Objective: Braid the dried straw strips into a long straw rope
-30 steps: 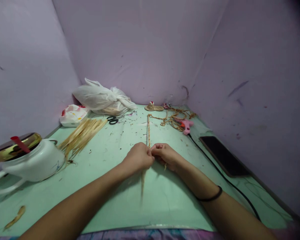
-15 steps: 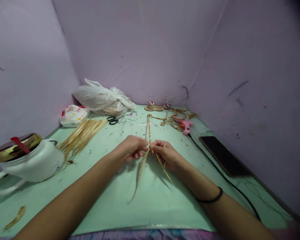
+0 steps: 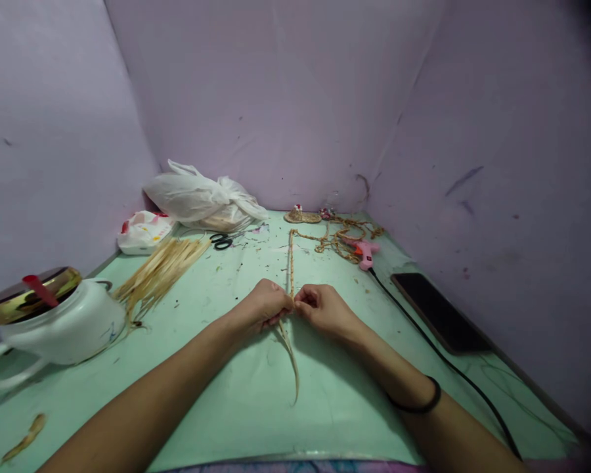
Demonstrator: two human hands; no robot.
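A braided straw cord (image 3: 291,263) runs from a pile of cord at the back toward me and ends between my hands. My left hand (image 3: 270,303) is closed in a pinch at the near end of the braid, and a loose straw strand (image 3: 290,351) hangs below it onto the table. My right hand (image 3: 324,310) pinches at the same end from the other side, thumb and forefinger together, fingertips close to the left ones. Exactly which strands lie between the fingers is partly hidden.
On the left are a bundle of dry straw (image 3: 165,266), black scissors (image 3: 221,242), a white pot (image 3: 79,325) and a plastic bag (image 3: 204,197). To the right sit a pink glue gun (image 3: 368,253) with its black cable, a phone (image 3: 440,312) and coiled cord (image 3: 347,235).
Both hands have moved slightly toward me and closed together at the braid's end. The two strands that hung apart now show as one tail, below my left hand.
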